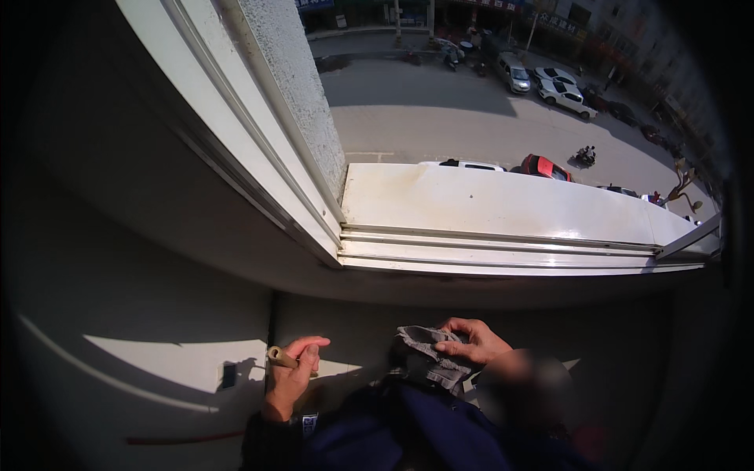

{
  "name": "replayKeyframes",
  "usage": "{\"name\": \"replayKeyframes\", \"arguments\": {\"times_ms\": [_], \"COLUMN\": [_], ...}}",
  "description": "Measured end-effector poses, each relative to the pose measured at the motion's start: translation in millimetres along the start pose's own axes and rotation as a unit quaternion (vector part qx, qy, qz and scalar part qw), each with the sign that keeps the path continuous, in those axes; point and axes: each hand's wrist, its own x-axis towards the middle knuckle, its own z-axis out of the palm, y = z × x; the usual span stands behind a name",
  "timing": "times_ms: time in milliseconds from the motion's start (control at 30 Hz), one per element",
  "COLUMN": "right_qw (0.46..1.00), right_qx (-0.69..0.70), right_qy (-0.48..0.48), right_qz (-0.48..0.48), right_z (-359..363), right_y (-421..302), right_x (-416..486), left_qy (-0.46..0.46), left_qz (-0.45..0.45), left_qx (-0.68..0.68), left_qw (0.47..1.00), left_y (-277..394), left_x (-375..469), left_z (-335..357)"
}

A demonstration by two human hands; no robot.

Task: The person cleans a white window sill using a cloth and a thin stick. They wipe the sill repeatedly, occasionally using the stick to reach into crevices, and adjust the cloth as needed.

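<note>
In the head view my left hand (294, 374) is wrapped around a tan hollow stick (281, 357), possibly bamboo; its open end points up and to the left. The stick's lower part is hidden by the palm and fingers. My right hand (477, 341) grips a crumpled grey cloth (433, 347) between thumb and fingers, and the cloth hangs down in front of my dark blue clothing. Both hands are below the inner edge of a white window frame (471, 265), apart from it. A blurred patch covers part of my right forearm.
Metal sliding tracks (447, 240) run along the frame's bottom, with a white outer sill (495, 203) beyond. The window jamb (235, 118) rises at left. Far below lies a street (406, 129) with parked cars and a motorcycle (584, 156). A dark box (226, 375) is on the left wall.
</note>
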Motion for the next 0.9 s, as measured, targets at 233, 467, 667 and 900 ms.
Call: {"name": "replayKeyframes", "arguments": {"times_ms": [233, 467, 667, 900], "right_qw": [0.971, 0.976, 0.913, 0.879], "right_qx": [0.11, -0.178, -0.24, -0.306], "right_qy": [0.074, 0.078, 0.129, 0.184], "right_qz": [0.198, -0.097, -0.303, -0.316], "right_z": [-12.0, 27.2, 28.4, 36.7], "right_y": [100.5, 78.3, 24.4, -36.0], "right_x": [-31.8, -8.5, 16.9, 9.7], "left_qy": [-0.076, -0.172, -0.163, -0.159], "left_qz": [-0.153, -0.045, 0.103, 0.115], "left_qx": [0.061, 0.058, 0.124, 0.044], "left_qw": [0.983, 0.982, 0.973, 0.98], "left_y": [-49.5, -53.6, -38.9, -9.4], "left_x": [-5.2, 24.7, 59.3, 75.4], "left_z": [-1.5, 49.5, 74.1, 75.6]}}
